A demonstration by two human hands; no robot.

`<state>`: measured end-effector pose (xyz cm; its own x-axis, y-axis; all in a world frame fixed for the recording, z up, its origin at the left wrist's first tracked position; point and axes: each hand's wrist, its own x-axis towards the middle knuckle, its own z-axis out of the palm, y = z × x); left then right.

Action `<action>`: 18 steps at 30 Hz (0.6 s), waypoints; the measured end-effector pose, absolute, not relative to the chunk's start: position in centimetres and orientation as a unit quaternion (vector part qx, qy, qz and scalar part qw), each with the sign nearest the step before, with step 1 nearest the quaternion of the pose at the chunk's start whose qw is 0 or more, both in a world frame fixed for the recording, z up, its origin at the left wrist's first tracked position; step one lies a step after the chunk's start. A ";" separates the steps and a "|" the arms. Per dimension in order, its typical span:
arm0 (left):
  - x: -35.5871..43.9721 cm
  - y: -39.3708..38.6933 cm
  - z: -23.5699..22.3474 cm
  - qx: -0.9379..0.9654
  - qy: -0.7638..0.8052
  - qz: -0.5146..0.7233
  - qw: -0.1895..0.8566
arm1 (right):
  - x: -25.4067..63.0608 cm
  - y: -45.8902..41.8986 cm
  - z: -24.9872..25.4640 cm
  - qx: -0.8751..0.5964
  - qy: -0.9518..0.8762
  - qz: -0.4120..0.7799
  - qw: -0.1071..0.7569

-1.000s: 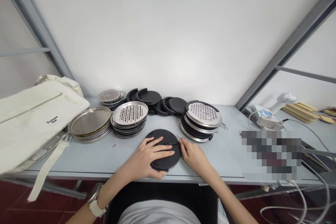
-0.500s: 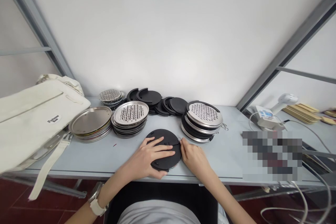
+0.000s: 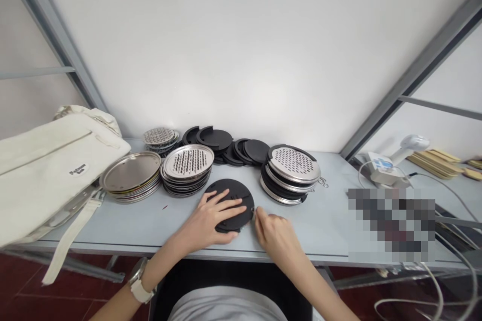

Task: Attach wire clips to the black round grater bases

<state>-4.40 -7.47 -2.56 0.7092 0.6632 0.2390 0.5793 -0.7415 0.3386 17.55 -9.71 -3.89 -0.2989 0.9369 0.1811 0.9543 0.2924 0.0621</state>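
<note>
A black round grater holder (image 3: 239, 190) lies face down on the table near its front edge. My left hand (image 3: 216, 218) rests on it with fingers spread flat and the thumb near its front rim. At the right rim of the holder, my right hand (image 3: 276, 230) is closed, thumb and finger pinched on a small wire ring (image 3: 253, 209) that they mostly hide. Right behind stands a stack of assembled round graters (image 3: 293, 165), metal plates in black holders with wire loops (image 3: 323, 182) sticking out on the right.
Left of the holder are stacks of metal grater plates (image 3: 190, 163) and plain metal discs (image 3: 131, 170). Smaller grater plates (image 3: 160, 136) and black holders (image 3: 256, 151) lie along the wall. A cream bag (image 3: 56, 160) fills the left end; a white scanner (image 3: 406, 145) and cables are right.
The black holder has turned slightly and shifted up and left under my left hand. My right hand has moved a little downward at its rim, still pinched on the ring.
</note>
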 end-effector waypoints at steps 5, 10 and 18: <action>-4.5 -7.3 -2.7 0.909 0.358 0.182 0.114 | 19.4 -9.4 -3.2 -0.653 -0.744 -0.095 0.102; -4.7 -7.5 -2.4 0.911 0.347 0.194 0.109 | 19.9 -9.2 -2.8 -0.636 -0.745 -0.021 0.202; -4.8 -7.8 -2.0 0.932 0.295 0.166 0.132 | 18.5 -9.1 -2.8 -0.535 -0.774 0.041 0.336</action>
<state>-4.80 -7.83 -1.97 0.7713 0.5927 0.2318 0.5053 -0.7918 0.3431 18.49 -9.07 -2.77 -0.2020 0.8559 0.4761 0.8009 0.4242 -0.4227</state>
